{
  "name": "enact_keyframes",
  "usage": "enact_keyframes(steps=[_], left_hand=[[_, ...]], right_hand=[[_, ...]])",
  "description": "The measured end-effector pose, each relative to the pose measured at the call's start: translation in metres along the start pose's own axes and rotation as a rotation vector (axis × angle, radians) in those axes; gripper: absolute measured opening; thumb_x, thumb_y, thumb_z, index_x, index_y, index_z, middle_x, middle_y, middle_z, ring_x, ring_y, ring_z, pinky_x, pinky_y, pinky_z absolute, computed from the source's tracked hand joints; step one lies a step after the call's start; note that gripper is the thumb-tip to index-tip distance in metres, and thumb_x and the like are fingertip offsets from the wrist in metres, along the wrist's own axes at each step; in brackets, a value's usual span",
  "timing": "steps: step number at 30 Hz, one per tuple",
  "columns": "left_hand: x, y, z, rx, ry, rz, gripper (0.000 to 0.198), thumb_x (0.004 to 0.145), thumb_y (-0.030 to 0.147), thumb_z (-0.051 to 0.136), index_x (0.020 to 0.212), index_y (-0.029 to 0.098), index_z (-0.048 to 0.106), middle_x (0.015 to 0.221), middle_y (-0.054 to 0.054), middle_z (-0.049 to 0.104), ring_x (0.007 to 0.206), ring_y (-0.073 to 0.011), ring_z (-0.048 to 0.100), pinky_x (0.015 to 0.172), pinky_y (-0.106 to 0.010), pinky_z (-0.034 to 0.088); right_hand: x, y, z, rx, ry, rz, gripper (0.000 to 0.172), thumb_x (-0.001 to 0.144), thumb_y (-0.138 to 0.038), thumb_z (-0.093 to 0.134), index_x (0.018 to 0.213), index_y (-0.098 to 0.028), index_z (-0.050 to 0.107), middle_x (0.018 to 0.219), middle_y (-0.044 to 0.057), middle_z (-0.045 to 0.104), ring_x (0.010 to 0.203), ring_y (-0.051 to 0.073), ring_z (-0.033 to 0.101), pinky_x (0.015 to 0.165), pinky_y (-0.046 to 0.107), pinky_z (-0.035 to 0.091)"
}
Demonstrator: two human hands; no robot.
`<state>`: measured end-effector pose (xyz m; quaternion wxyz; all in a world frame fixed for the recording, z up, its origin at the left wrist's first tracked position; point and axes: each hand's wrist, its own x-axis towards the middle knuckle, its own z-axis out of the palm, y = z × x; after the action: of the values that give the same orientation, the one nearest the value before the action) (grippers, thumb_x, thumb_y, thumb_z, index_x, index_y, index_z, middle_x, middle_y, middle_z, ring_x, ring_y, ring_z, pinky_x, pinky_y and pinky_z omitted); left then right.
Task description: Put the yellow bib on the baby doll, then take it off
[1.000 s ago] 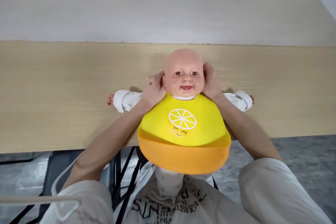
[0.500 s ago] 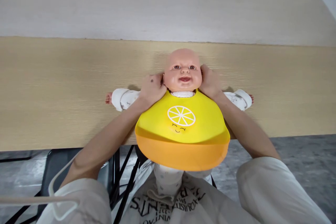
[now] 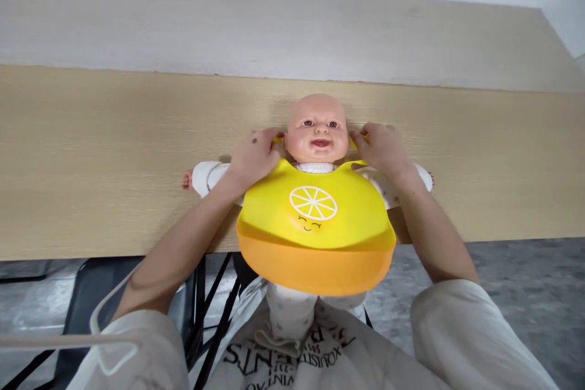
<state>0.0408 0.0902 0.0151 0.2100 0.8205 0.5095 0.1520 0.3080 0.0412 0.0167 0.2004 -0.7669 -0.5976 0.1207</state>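
A baby doll point(image 3: 317, 128) in white printed clothes lies on its back on the light wooden table point(image 3: 91, 152), legs hanging over the near edge. A yellow silicone bib point(image 3: 315, 219) with a lemon-slice print and an orange catch pocket covers its chest. My left hand point(image 3: 253, 155) is closed on the bib's left neck strap beside the doll's head. At the other side of the head my right hand point(image 3: 381, 146) is closed on the right neck strap. Both strap ends are pulled out sideways from the neck.
A pale grey-white board point(image 3: 274, 24) runs behind the table up to the wall. Below the table edge are black chair legs point(image 3: 214, 317), a white cable point(image 3: 105, 317), grey floor point(image 3: 525, 280) and my printed shirt point(image 3: 297, 359).
My hands came out from behind the doll's neck, drawing the bib straps apart to either side. The doll's head sank back toward the table.
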Motion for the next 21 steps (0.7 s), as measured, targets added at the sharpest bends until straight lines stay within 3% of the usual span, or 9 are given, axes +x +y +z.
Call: enact_keyframes(steps=[3, 6, 9, 11, 13, 15, 17, 21], left_hand=[[-0.021, 0.005, -0.011, -0.103, 0.285, 0.012, 0.040, 0.085, 0.023, 0.045, 0.121, 0.020, 0.064, 0.117, -0.008, 0.072, 0.108, -0.0238, 0.066, 0.098, -0.037, 0.050], [-0.054, 0.026, -0.016, -0.185, 0.548, 0.078, 0.039, 0.090, 0.026, 0.048, 0.128, 0.025, 0.057, 0.125, -0.007, 0.069, 0.113, -0.0238, 0.065, 0.101, -0.040, 0.051], [-0.078, 0.059, -0.016, -0.336, 0.504, 0.264, 0.048, 0.091, 0.028, 0.055, 0.137, 0.038, 0.043, 0.130, 0.000, 0.066, 0.108, -0.0202, 0.069, 0.092, -0.038, 0.058], [-0.084, 0.082, -0.017, -0.424, 0.380, 0.384, 0.055, 0.091, 0.028, 0.059, 0.139, 0.041, 0.038, 0.130, 0.001, 0.067, 0.105, -0.0174, 0.070, 0.087, -0.033, 0.060], [-0.085, 0.100, -0.022, -0.420, 0.286, 0.468, 0.048, 0.090, 0.026, 0.059, 0.134, 0.039, 0.045, 0.123, 0.001, 0.070, 0.103, -0.0165, 0.071, 0.089, -0.032, 0.060], [-0.082, 0.110, -0.032, -0.381, 0.253, 0.536, 0.038, 0.089, 0.025, 0.060, 0.125, 0.035, 0.054, 0.119, 0.000, 0.071, 0.107, -0.0188, 0.069, 0.093, -0.035, 0.059], [-0.076, 0.110, -0.043, -0.402, 0.284, 0.589, 0.034, 0.088, 0.026, 0.060, 0.121, 0.032, 0.058, 0.120, -0.002, 0.071, 0.113, -0.0217, 0.066, 0.097, -0.040, 0.057], [-0.049, 0.081, -0.057, -0.510, 0.383, 0.539, 0.020, 0.088, 0.026, 0.060, 0.108, 0.029, 0.065, 0.112, 0.000, 0.072, 0.107, -0.0203, 0.067, 0.097, -0.040, 0.056]], right_hand=[[-0.016, -0.005, -0.036, 0.077, 0.084, 0.107, 0.052, 0.080, -0.056, 0.068, 0.054, -0.018, 0.043, 0.050, 0.002, 0.039, 0.060, 0.015, 0.046, 0.060, 0.028, 0.034], [-0.048, -0.019, -0.057, 0.411, 0.089, 0.051, 0.049, 0.070, -0.062, 0.074, 0.065, -0.016, 0.056, 0.057, 0.001, 0.046, 0.054, 0.010, 0.041, 0.051, 0.025, 0.031], [-0.085, -0.041, -0.052, 0.635, -0.054, -0.252, 0.042, 0.067, -0.052, 0.081, 0.092, -0.020, 0.068, 0.084, 0.004, 0.065, 0.068, 0.013, 0.056, 0.057, 0.025, 0.044], [-0.104, -0.055, -0.039, 0.648, -0.096, -0.422, 0.029, 0.072, -0.043, 0.079, 0.090, -0.023, 0.070, 0.093, 0.004, 0.068, 0.077, 0.015, 0.061, 0.068, 0.029, 0.052], [-0.114, -0.061, -0.030, 0.689, -0.066, -0.466, 0.015, 0.078, -0.037, 0.073, 0.081, -0.023, 0.069, 0.086, 0.003, 0.068, 0.076, 0.015, 0.062, 0.073, 0.030, 0.054], [-0.118, -0.057, -0.030, 0.730, -0.004, -0.400, 0.009, 0.080, -0.032, 0.069, 0.079, -0.023, 0.070, 0.075, 0.001, 0.066, 0.068, 0.013, 0.060, 0.067, 0.028, 0.053], [-0.116, -0.042, -0.042, 0.731, 0.086, -0.222, 0.009, 0.078, -0.031, 0.071, 0.078, -0.022, 0.069, 0.071, 0.001, 0.064, 0.061, 0.012, 0.057, 0.057, 0.024, 0.049], [-0.098, 0.022, -0.088, 0.849, 0.421, 0.247, 0.032, 0.065, -0.037, 0.082, 0.074, -0.018, 0.057, 0.061, -0.003, 0.050, 0.047, 0.006, 0.039, 0.041, 0.020, 0.029]])
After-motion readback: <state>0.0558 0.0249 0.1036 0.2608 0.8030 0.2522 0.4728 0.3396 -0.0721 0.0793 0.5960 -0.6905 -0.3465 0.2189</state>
